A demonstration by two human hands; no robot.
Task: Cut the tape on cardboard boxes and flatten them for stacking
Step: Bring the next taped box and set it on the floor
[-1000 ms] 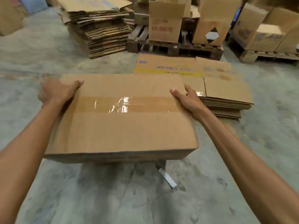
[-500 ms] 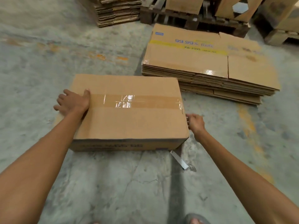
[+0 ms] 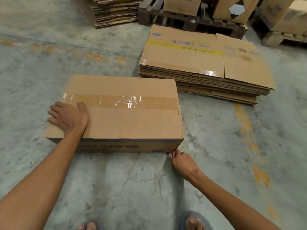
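Observation:
A closed cardboard box [image 3: 132, 120] lies on the concrete floor, with a strip of clear tape [image 3: 149, 103] running along its top seam. My left hand [image 3: 69, 117] rests flat on the box's top left part, fingers spread over the edge. My right hand [image 3: 182, 163] is down at the box's near right bottom corner, with its fingers curled round a pale cutter [image 3: 170, 155]. Only the cutter's tip shows at my fingertips.
A low stack of flattened boxes [image 3: 199, 63] lies just behind and to the right of the box. A taller flattened stack [image 3: 113, 12] and wooden pallets [image 3: 191, 22] with upright boxes stand at the back. My sandalled feet [image 3: 192, 221] are at the bottom edge.
The box went down onto the floor. My left hand moved from its side onto its top. My right hand left the box and dropped to the cutter lying by the near right corner.

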